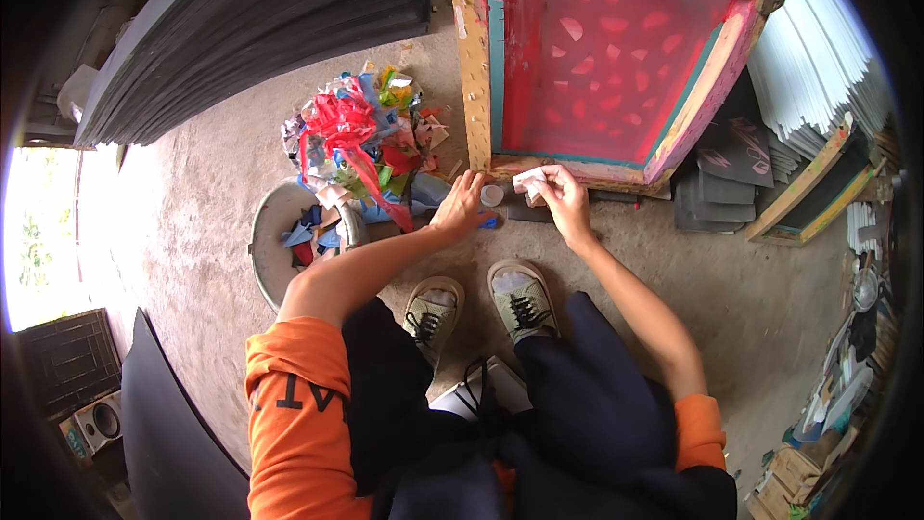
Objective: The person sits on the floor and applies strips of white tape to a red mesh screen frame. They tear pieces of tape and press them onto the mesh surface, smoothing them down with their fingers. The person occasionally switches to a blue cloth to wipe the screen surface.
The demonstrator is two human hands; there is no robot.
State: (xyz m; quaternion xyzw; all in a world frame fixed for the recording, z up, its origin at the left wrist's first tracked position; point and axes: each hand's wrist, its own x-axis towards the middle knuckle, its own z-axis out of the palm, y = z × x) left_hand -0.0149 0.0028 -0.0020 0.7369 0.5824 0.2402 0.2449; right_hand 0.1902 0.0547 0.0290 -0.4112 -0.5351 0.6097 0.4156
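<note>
"Dark trousers are filling the foreground; where's the white scrap?"

"Right hand is pinching it between fingers by the red screen, probably because it's flimsy. Left hand is hiding its grip; can't tell."

Left of the left fingers, a heap of crumpled plastic scraps sits beside a scrap-filled bucket. Black sheets are stacked farther to their upper left; a loudspeaker stands far to their lower left. Well right of the right fingers, a wooden-framed screen leans below stacked white sheets.
</note>
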